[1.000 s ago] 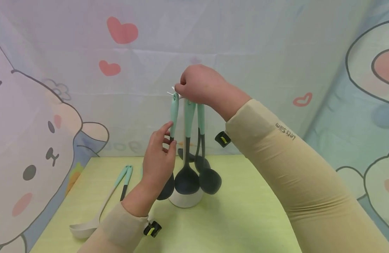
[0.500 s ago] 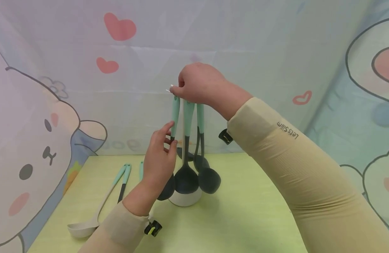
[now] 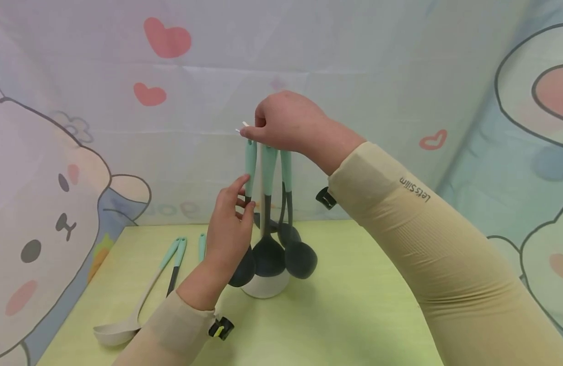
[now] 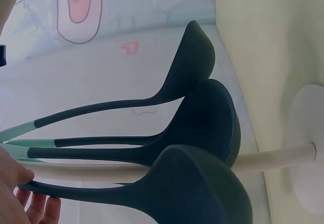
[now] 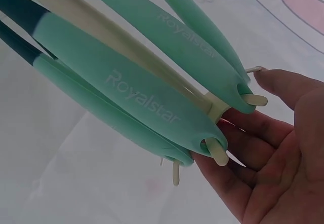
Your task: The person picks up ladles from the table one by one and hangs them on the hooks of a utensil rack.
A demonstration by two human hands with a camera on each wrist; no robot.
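In the head view, my left hand [image 3: 230, 231] pinches a dark ladle [image 3: 243, 269] with a mint handle, low on the handle. The ladle's top is up at the hooks of a cream utensil stand [image 3: 264, 288]. My right hand [image 3: 292, 122] holds the stand's top, its thumb at a hook tip. In the right wrist view, other mint handles [image 5: 147, 92] hang with hooks through their holes. Dark utensils hang around the pole, among them a ladle [image 3: 268, 258] in the middle and a rounded one [image 3: 301, 260] on the right. The left wrist view shows the held ladle [image 4: 197, 188] nearest.
On the yellow-green table [image 3: 350, 305], a pale ladle [image 3: 116, 333] lies at the left. A mint-and-dark handle [image 3: 176, 264] lies beside it, and another mint handle [image 3: 202, 246] shows behind my left hand. A printed cloth [image 3: 354, 61] hangs behind.
My right thumb has slid a little left, over the hook beside the held ladle's top. My left hand keeps its pinch on the ladle. The whole view has shifted slightly.
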